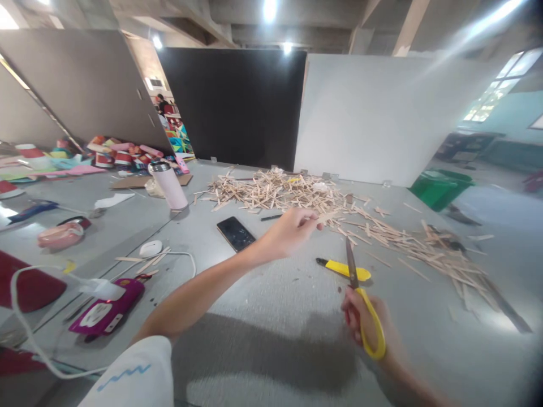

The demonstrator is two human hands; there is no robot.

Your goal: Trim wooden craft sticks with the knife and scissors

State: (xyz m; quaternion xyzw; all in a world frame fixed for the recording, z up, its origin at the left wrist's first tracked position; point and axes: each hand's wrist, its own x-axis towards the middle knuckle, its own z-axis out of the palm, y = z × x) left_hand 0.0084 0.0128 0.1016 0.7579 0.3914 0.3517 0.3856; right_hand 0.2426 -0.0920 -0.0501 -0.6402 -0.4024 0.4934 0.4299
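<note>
My left hand (294, 230) reaches across to the near edge of a heap of flat wooden sticks (263, 192). Its fingers are pinched on a pale wooden stick (327, 217), which blends in with the sticks behind it. My right hand (360, 316), lower on the table, grips scissors (353, 265) with yellow handles, their blades together and pointing away from me. Just beyond that hand lies a yellow utility knife (345, 269). A black phone (235, 233) rests flat near my left forearm, and a dark pen-like object (270, 217) lies by my left wrist.
A pale pink flask (168, 185) stands left of the heap. Nearer left are a purple power strip (108, 305) with a white cable and a pink case (60, 235). More sticks trail right beside a long metal strip (507, 308). Upright boards (233, 107) back the table; a green bin (439, 189) stands beyond.
</note>
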